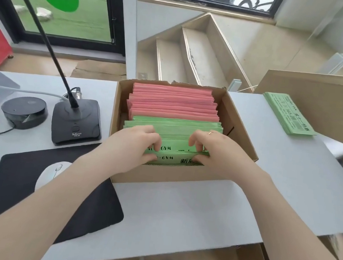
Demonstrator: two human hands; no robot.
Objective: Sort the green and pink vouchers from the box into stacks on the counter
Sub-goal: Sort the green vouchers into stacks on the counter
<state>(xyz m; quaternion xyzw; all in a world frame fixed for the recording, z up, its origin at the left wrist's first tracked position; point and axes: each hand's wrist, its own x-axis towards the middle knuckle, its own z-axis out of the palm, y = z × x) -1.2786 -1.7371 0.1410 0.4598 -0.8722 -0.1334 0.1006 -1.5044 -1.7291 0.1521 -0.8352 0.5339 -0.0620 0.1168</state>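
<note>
An open cardboard box (pixel 181 179) stands on the grey counter (pixel 188 208). Pink vouchers (pixel 173 104) stand on edge in its far half, green vouchers (pixel 173 128) in its near half. My left hand (pixel 135 147) and my right hand (pixel 215 151) are both inside the box at the near end. Their curled fingers grip a bundle of the front green vouchers from the left and the right. One stack of green vouchers (pixel 288 113) lies flat on the counter to the right of the box.
A black mouse pad (pixel 25 208) with a white mouse (pixel 51 174) lies left of the box. Behind it stand a gooseneck microphone base (pixel 77 120) and a round black device (pixel 24 111). A cardboard flap (pixel 327 100) rises at the right. Steps descend beyond the counter.
</note>
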